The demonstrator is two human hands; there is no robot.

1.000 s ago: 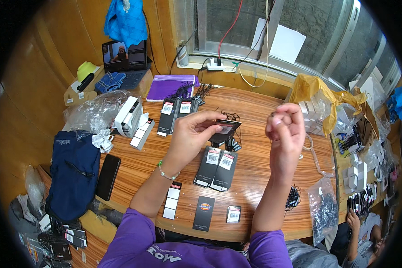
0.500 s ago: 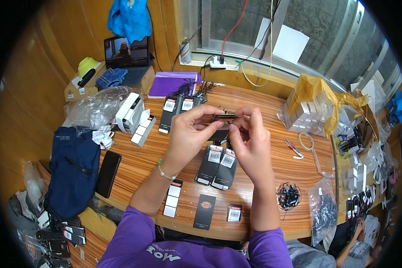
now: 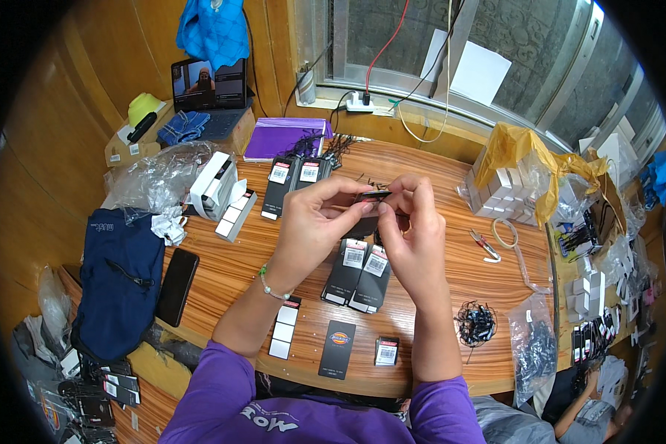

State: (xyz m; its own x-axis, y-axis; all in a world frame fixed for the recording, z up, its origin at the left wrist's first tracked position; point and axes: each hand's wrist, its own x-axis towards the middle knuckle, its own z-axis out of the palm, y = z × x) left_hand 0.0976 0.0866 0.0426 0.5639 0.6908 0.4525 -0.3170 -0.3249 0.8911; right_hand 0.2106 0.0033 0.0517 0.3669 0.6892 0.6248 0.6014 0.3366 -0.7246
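Note:
Above the middle of the table, my left hand (image 3: 309, 228) pinches a small stack of dark hang tags (image 3: 371, 197), seen nearly edge-on. My right hand (image 3: 416, 240) is closed at the tags' right end, thumb and fingers pressed together; any string between them is too small to make out. Below lie two piles of black hang tags with barcode stickers (image 3: 357, 277), partly hidden by my right hand. Nearer me are a strip of white labels (image 3: 285, 329), a single dark tag with an orange emblem (image 3: 338, 349) and a small pile of barcode tags (image 3: 386, 351).
On the right are a tangle of black strings (image 3: 476, 323), small pliers or snips (image 3: 485, 246) and white boxes (image 3: 499, 192). A phone (image 3: 178, 287) and navy bag (image 3: 118, 285) lie left. Finished-looking tag piles (image 3: 277, 194) and a purple folder (image 3: 285, 140) sit farther back.
The tags between my fingers have tilted slightly, showing a thinner edge. Both hands stay in nearly the same place, and the things on the table have not been moved.

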